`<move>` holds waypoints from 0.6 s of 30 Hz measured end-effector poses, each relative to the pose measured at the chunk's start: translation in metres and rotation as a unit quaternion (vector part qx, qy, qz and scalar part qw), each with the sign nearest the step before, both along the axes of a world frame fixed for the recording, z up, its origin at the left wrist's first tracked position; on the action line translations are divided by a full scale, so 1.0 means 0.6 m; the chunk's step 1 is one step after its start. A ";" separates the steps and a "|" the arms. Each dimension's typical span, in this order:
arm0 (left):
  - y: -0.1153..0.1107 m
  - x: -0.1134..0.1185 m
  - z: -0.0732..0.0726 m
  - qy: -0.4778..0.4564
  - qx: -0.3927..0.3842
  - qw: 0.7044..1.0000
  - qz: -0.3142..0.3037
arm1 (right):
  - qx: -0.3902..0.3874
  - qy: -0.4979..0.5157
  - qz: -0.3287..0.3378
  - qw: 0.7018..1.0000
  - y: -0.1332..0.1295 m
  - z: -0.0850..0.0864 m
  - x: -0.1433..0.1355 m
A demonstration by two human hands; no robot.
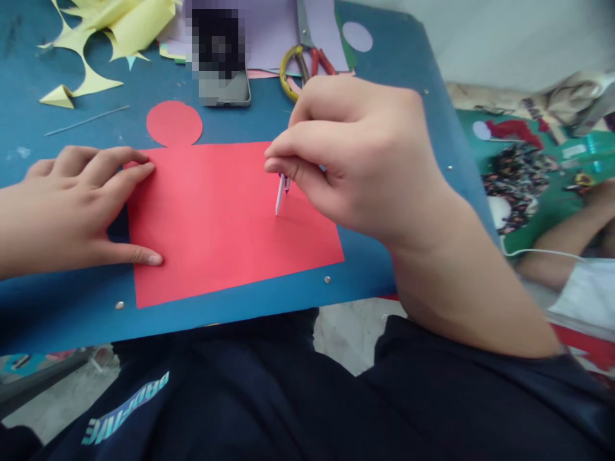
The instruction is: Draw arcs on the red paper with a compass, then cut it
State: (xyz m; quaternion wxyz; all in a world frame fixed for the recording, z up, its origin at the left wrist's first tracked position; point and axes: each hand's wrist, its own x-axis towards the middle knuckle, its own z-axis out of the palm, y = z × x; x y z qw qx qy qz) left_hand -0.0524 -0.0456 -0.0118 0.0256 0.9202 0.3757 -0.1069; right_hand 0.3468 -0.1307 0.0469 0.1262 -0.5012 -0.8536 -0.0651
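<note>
A red sheet of paper [230, 224] lies flat on the blue table [230, 307]. My left hand [91, 198] rests with spread fingers on the sheet's left edge. Above the sheet, my right hand [350, 153] pinches the top of a small compass [280, 195], largely hidden by the fingers. Its legs are close together and point down at the right half of the paper. Touching or very near the sheet's top edge is a red paper circle [173, 123].
Yellow paper scraps [139, 29], a phone [235, 89], purple paper [271, 38], scissors [291, 70] and a purple circle [357, 36] lie along the back. A thin rod [86, 120] is at the left. Another person's arm [567, 237] shows at the right.
</note>
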 end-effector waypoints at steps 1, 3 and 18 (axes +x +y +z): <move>0.001 -0.001 0.000 0.000 0.000 1.000 -0.001 | 0.005 0.000 0.004 1.000 -0.003 -0.001 -0.001; 0.002 -0.001 0.002 0.003 -0.005 1.000 0.002 | 0.007 0.006 0.007 1.000 -0.008 -0.001 -0.006; 0.002 0.005 0.010 0.021 -0.010 1.000 0.013 | -0.051 0.142 0.044 0.988 -0.046 -0.008 0.003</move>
